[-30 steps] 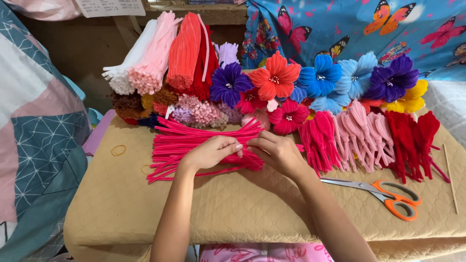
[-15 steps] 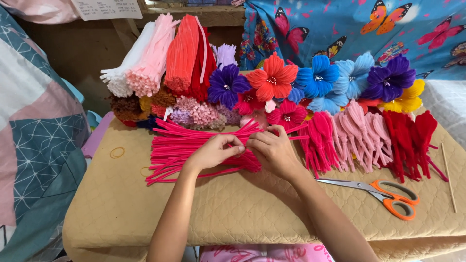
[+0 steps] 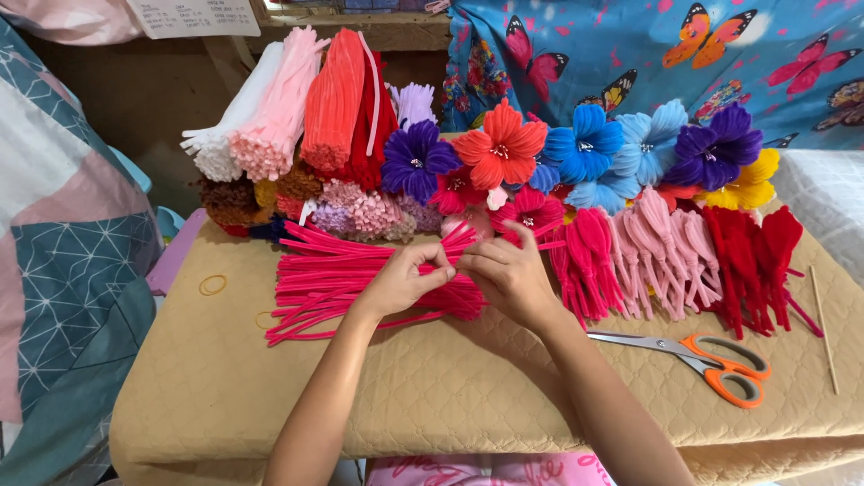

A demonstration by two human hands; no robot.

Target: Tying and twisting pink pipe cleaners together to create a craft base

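A loose pile of hot pink pipe cleaners [image 3: 342, 274] lies spread across the left-centre of the counter [image 3: 450, 396], which is covered with a quilted tan cloth, and both hands work at the right end of that pile. The left hand [image 3: 405, 279] has its fingers curled and pinched around a few of the pink stems, and the right hand [image 3: 508, 274] meets it fingertip to fingertip, gripping the same stems, so the two hands touch above the pile. Just right of the right hand lie rows of folded petal shapes in deep pink [image 3: 580, 256], pale pink [image 3: 661, 256] and red [image 3: 751, 261], side by side. In front of these, nearer the person, a pair of orange-handled scissors [image 3: 697, 355] rests flat with its blades pointing toward the right forearm, and a thin wooden stick [image 3: 823, 328] lies near the counter's right edge. Two rubber bands [image 3: 213, 285] lie on the cloth left of the pink pile. Behind the hands stands a row of finished flowers, purple [image 3: 418, 162], orange-red [image 3: 499, 148], blue [image 3: 585, 144] and yellow [image 3: 747, 184] among them. To the back left, bundles of straight stems in white [image 3: 225, 130], light pink [image 3: 274, 112] and coral [image 3: 333, 99] lean against the wall. A butterfly-printed blue cloth [image 3: 675, 45] hangs behind the flowers.
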